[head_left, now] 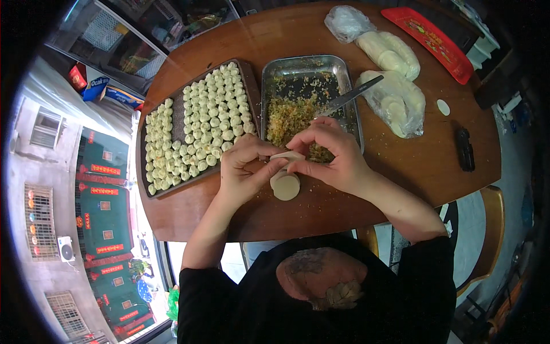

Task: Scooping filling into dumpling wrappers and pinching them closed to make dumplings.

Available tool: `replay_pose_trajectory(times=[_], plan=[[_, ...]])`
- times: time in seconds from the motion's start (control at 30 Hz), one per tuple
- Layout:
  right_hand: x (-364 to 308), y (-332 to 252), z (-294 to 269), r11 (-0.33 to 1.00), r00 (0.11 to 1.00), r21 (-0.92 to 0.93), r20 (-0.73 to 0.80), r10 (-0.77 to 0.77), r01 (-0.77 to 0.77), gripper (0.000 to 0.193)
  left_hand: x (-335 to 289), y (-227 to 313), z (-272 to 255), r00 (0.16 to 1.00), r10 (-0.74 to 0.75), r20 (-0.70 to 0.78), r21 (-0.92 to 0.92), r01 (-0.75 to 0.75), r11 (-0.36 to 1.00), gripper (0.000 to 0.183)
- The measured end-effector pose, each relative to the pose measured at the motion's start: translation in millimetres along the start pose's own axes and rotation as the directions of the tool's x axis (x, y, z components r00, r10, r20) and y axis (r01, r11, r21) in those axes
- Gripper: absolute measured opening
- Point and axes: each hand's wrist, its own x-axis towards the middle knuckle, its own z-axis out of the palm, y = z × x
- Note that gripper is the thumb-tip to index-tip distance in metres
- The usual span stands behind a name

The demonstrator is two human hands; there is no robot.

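Note:
Between my two hands is a pale round dumpling wrapper (pixel 288 156), held over the near edge of the filling tray. My left hand (pixel 245 165) pinches its left side with thumb and fingers. On the other side my right hand (pixel 337 153) grips the wrapper's edge, thumb below and fingers bent above. Whether filling lies inside it, I cannot tell. Just beneath my hands, round wrappers (pixel 286 188) lie on the table. A metal tray (pixel 348 69) holds chopped yellow-green filling (pixel 293 114), partly hidden by my hands. A long-bladed knife or spatula (pixel 352 94) leans across its right rim.
Left of the metal tray, a dark tray (pixel 179 123) carries rows of small folded dumplings (pixel 215 106). Bags of pale wrappers (pixel 392 103) lie at the right, with a red tray (pixel 429 43) behind. A loose wrapper (pixel 443 107) and a black object (pixel 464 150) sit near the table's right edge.

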Motion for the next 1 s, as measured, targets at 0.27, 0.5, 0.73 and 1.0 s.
replay_pose_trajectory(times=[0.27, 0.5, 0.73, 1.0], plan=[[-1, 8, 0, 0.999, 0.998, -0.031, -0.061, -0.012, 0.01, 0.006, 1, 6, 3, 0.994, -0.079, 0.079, 0.014, 0.078, 0.997, 0.014], [0, -1, 2, 0.993, 0.993, 0.099, -0.086, 0.076, -0.067, 0.015, -5, 4, 8, 0.969, -0.244, 0.048, -0.319, 0.246, 0.915, 0.013], [-6, 6, 9, 0.97, 0.981, 0.167, -0.054, 0.185, -0.174, 0.019, -6, 6, 13, 0.961, -0.278, 0.004, -0.474, 0.246, 0.846, 0.008], [-5, 3, 7, 0.941, 0.973, 0.26, -0.019, 0.229, -0.217, 0.017, -7, 4, 15, 0.956, -0.273, -0.107, -0.464, 0.195, 0.864, 0.009]])
